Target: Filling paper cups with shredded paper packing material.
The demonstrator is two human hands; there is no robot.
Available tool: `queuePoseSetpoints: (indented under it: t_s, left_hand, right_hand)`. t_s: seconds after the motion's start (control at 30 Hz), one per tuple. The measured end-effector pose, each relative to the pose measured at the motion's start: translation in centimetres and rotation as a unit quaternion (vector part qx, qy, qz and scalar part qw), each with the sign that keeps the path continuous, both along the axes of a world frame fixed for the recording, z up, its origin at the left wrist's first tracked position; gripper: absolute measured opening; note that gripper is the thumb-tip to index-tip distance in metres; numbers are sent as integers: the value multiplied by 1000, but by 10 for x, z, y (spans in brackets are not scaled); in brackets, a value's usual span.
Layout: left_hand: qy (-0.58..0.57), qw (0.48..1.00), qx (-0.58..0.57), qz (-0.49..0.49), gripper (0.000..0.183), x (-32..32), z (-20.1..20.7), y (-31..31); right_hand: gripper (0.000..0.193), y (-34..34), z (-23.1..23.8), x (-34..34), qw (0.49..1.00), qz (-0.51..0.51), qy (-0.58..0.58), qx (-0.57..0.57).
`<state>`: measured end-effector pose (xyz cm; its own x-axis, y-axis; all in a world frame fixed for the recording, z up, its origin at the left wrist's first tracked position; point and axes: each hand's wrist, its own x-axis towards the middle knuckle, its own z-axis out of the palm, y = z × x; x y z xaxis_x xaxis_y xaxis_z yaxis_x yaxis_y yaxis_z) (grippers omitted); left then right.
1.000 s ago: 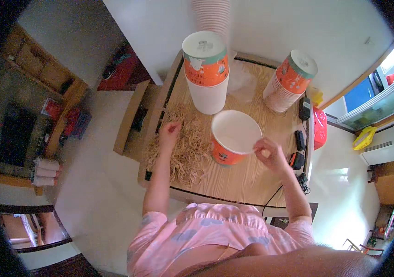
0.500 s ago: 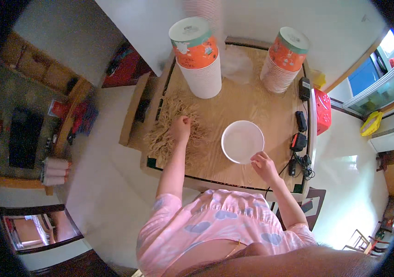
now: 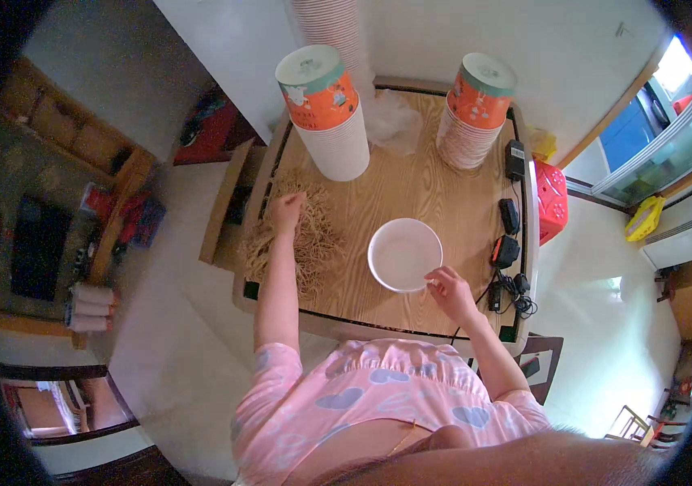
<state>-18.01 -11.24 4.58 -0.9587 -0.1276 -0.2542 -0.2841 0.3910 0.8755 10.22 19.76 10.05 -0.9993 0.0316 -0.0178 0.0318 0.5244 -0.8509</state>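
Observation:
A loose heap of tan, shredded strands point(image 3: 313, 255) covers the left side of the wooden table. My left hand point(image 3: 287, 215) is over its far part, fingers curled closed; whatever may be in them is hidden. Right of the heap stands a white round paper tub point(image 3: 404, 255), mouth up, its inside pale with no contents I can make out. The closed fingers of my right hand point(image 3: 453, 293) are at the near right part of its rim, seemingly pinching it.
Two upside-down stacks of paper tubs, orange printed on top, stand at the far left point(image 3: 334, 150) and far right point(image 3: 472, 130). Between them lies a crumpled clear plastic bag point(image 3: 393, 121). Black adapters point(image 3: 509, 215) and tangled cables point(image 3: 520, 296) line the right edge.
The whole view has shifted slightly. My left hand has moved a little farther out over the strands. My right hand stays at the tub's rim.

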Motion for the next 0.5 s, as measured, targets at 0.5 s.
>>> queuePoseSetpoints:
  t_s: [0.5]
  left_hand:
    - [446,825,303,168,11,62,260,-11]
  right_hand:
    - [13,26,-10,-41,985,-151,88,8]
